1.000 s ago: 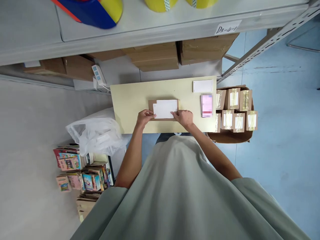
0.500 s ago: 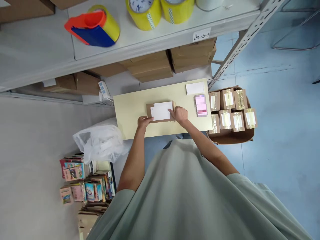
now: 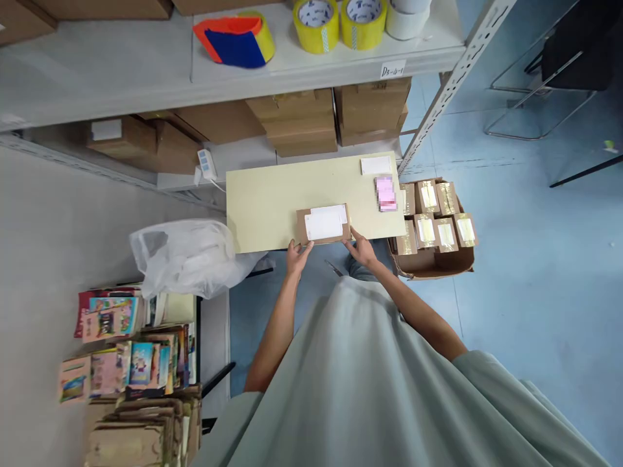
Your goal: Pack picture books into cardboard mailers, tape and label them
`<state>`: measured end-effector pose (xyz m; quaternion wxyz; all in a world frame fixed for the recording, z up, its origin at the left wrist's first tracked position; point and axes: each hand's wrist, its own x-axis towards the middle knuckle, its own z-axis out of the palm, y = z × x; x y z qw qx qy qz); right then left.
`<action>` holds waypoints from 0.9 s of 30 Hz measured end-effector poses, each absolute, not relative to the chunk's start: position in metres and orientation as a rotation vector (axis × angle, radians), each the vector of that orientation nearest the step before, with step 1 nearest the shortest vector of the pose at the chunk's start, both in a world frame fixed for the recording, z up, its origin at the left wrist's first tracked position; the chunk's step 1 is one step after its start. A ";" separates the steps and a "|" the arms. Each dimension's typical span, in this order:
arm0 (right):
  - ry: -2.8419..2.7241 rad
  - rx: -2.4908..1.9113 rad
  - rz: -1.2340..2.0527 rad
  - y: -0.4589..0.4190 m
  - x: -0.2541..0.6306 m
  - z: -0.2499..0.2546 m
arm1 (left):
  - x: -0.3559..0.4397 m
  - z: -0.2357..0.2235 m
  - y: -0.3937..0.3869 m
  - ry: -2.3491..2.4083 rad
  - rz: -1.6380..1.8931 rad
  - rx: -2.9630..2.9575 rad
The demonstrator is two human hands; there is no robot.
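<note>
A flat brown cardboard parcel (image 3: 300, 228) lies at the front edge of the pale yellow table (image 3: 272, 194). Two white paper slips (image 3: 323, 226) rest overlapping on top of it. My left hand (image 3: 298, 258) grips the parcel's near left corner, thumb on the edge. At the near right corner, my right hand (image 3: 361, 249) holds the parcel as well; some fingertips are hidden under it. To the right on the table are a stack of white slips (image 3: 376, 165) and a blurred pink item (image 3: 386, 193).
A carton (image 3: 413, 266) of small taped boxes stands right of the table. Above the far side runs a shelf (image 3: 146, 91) with tape rolls (image 3: 315, 26) and a tape dispenser (image 3: 238, 42). At left are a plastic bag (image 3: 189, 259), books (image 3: 141, 363) and folded cardboard (image 3: 126, 444).
Both hands have drawn the parcel toward me to the table's front edge. The slips on it have shifted apart, and my right hand has moved from its right end to the near corner.
</note>
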<state>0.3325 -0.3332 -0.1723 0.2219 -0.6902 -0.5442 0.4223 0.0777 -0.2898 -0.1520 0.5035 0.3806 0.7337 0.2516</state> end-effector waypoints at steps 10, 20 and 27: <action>-0.941 -1.868 1.117 -0.490 0.388 -0.154 | 0.117 -0.133 -0.408 1.519 0.733 0.909; -0.733 -2.004 1.122 -0.574 0.446 -0.155 | 0.189 -0.133 -0.442 1.384 0.587 0.935; -0.608 -2.018 1.094 -0.603 0.515 -0.168 | 0.279 -0.144 -0.439 1.399 0.373 1.071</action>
